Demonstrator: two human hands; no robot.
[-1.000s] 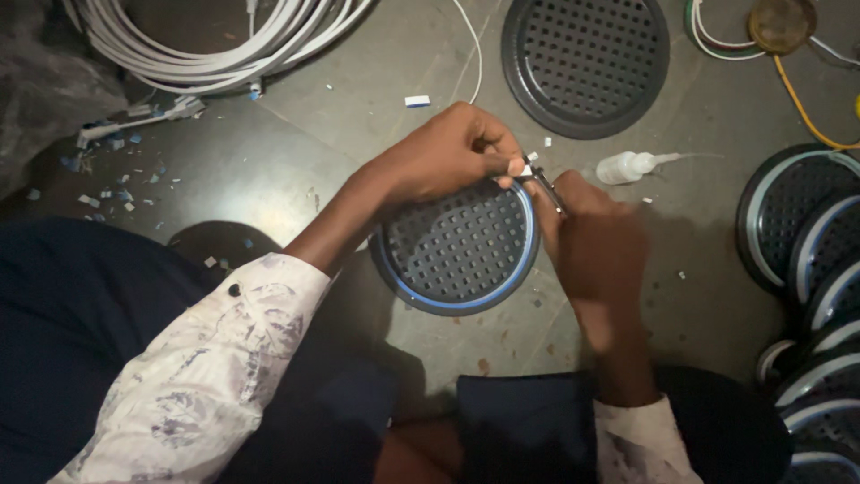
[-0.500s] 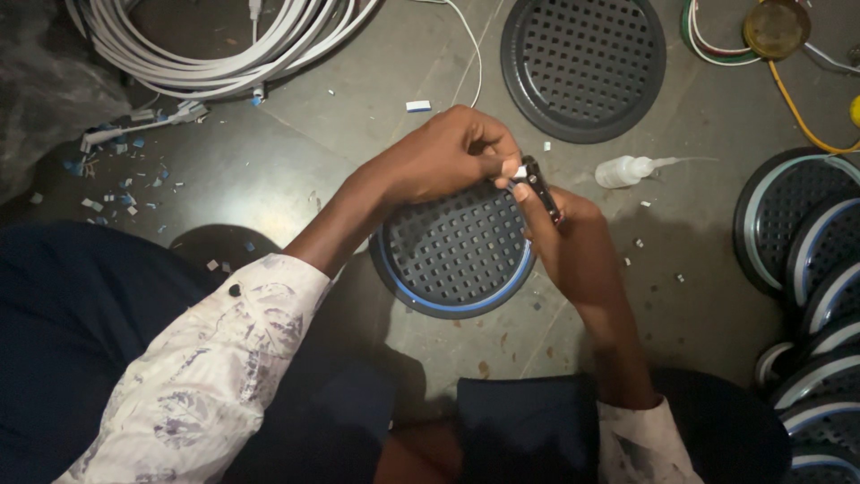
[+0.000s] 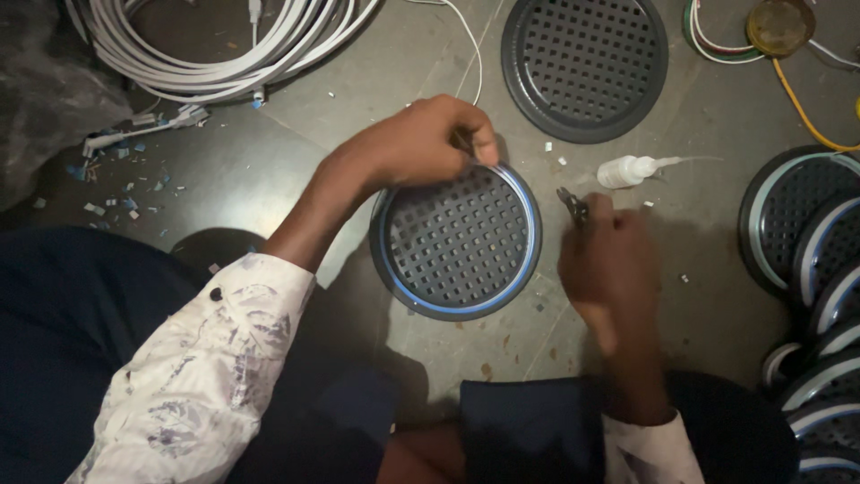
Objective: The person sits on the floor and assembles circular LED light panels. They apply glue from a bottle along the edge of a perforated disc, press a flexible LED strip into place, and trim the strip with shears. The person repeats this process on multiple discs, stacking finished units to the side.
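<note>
grey floor (image 3: 269, 179): dull stone, carries everything in view.
round grille (image 3: 457, 240): dark perforated disc with a pale blue rim, flat on the floor near its middle, just in front of the person's knees.
left hand (image 3: 421, 143): fingers curled together, pinching the far rim of the round grille; what sits between the fingertips cannot be told.
right hand (image 3: 609, 264): closed on small pliers (image 3: 573, 206), resting on the floor just beside the grille's right rim, apart from it.
glue bottle (image 3: 627, 170): small, white, lying on its side just beyond the right hand.
second grille (image 3: 584, 63): dark, flat, toward the far edge.
stacked grilles (image 3: 811, 269): overlapping, at the right edge.
white cable coil (image 3: 215, 45): far left corner.
blue scraps (image 3: 116, 179): scattered near the left edge.
</note>
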